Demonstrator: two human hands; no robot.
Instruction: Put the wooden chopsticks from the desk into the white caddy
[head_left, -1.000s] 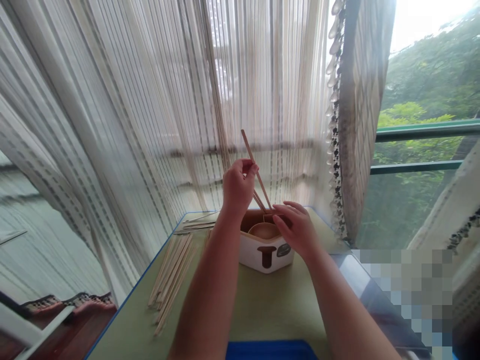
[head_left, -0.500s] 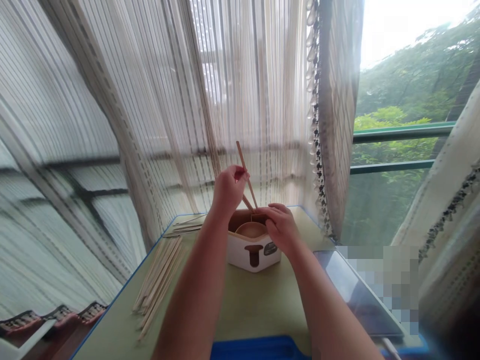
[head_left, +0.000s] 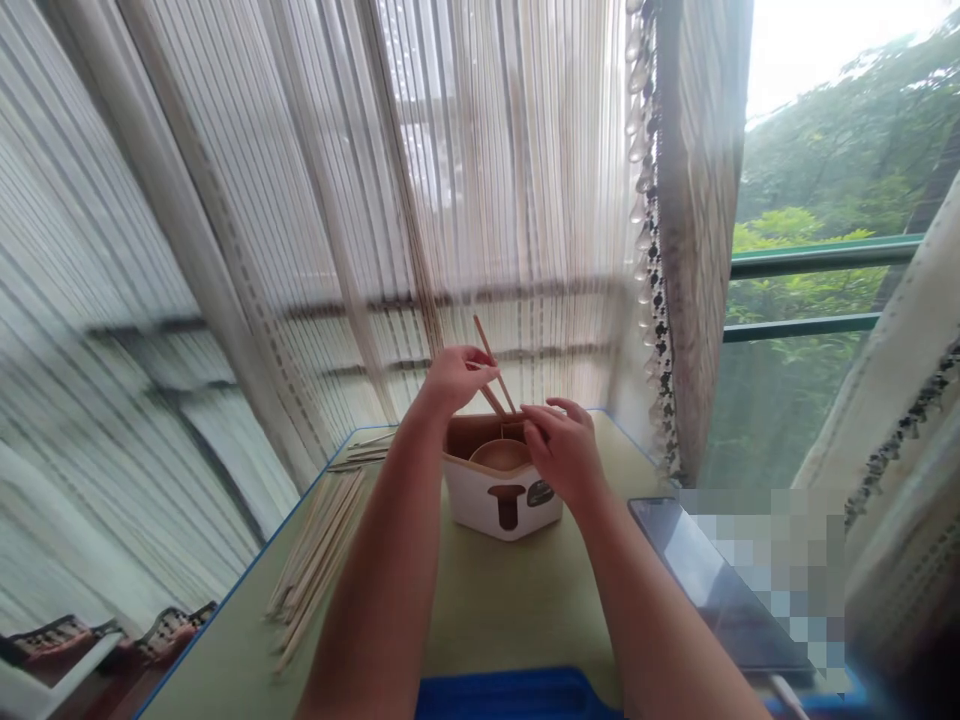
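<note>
My left hand (head_left: 459,380) pinches a slim brown wooden stick, like a chopstick (head_left: 484,342), which slants down to the back of a box. Beside it, a second stick (head_left: 493,402) leans at the back rim. The white cardboard box (head_left: 472,500), brown inside and open on top, has a T-shaped cutout in front and a round, tan curved piece (head_left: 500,455) within. My right hand (head_left: 566,440) is closed over its back right rim, fingertips close to the sticks' lower ends. Whether those fingers also touch the sticks cannot be made out.
Several pale wooden sticks (head_left: 319,560) lie at the table's left, with more (head_left: 361,450) behind them. A dark-screened tablet (head_left: 712,585) lies at the right. A blue tray-like object (head_left: 502,695) is at the near edge. Striped curtains (head_left: 487,200) hang behind the table.
My left hand has come down a little, and the stick's top now sits lower. My right hand stays at the box rim with its fingers slightly more bent. The view has shifted slightly.
</note>
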